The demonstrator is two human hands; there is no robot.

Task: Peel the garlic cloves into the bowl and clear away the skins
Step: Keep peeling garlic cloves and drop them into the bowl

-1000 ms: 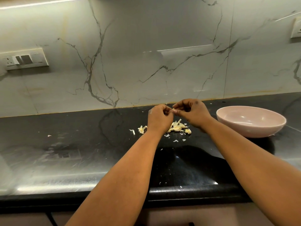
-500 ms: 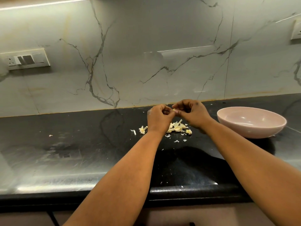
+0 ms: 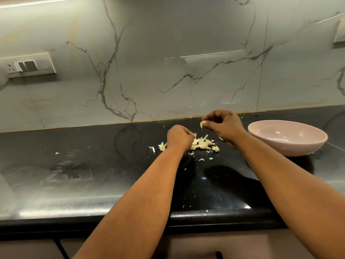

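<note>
- my hands had parted: right hand (image 3: 223,126) pinched a clove (image 3: 201,124), left hand (image 3: 179,137) pinched torn skin.
- garlic pile (image 3: 202,144) lay on counter (image 3: 93,165); bowl (image 3: 287,144) looked empty, so peeling continued.

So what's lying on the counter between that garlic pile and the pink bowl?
In the head view, only the right hand and wrist cross between garlic pile and pink bowl; the counter beneath is hidden.

Pale pink bowl (image 3: 287,137) on a glossy black counter (image 3: 93,174). Cream and pale yellow garlic cloves and skins (image 3: 202,144) lie scattered on it. Behind, a grey-white marble wall (image 3: 168,62) with dark veins and a white switch plate (image 3: 28,65).
</note>
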